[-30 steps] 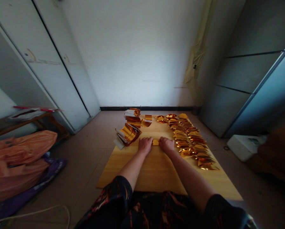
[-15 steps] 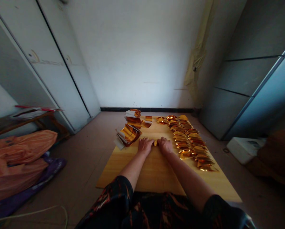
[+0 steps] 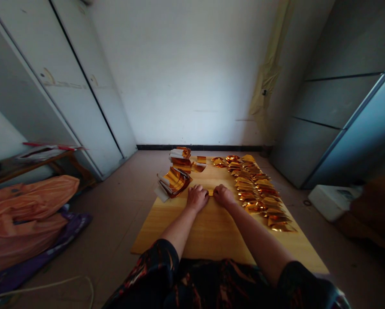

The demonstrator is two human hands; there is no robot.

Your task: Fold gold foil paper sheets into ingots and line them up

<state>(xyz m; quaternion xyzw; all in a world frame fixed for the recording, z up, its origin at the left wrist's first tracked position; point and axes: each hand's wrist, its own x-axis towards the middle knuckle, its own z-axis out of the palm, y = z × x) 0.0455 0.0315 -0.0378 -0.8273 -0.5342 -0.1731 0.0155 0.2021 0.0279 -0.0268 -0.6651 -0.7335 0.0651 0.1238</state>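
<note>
A small piece of gold foil paper lies between my hands at the middle of the wooden board. My left hand has its fingers closed on the paper's left end. The right end is gripped by my right hand, its fingers curled too. Curved stacks of gold sheets rest beyond my left hand, with a few loose sheets beside them. Folded gold pieces stand in rows along the board's right side.
Orange cloth or plastic and a purple bag lie on the floor at the left, near a low wooden shelf. A white box is at the right. Cabinets stand on the left.
The gold strip between my hands looks flatter and slightly more of it shows. Both hands stay in nearly the same place, while the view has shifted very slightly.
</note>
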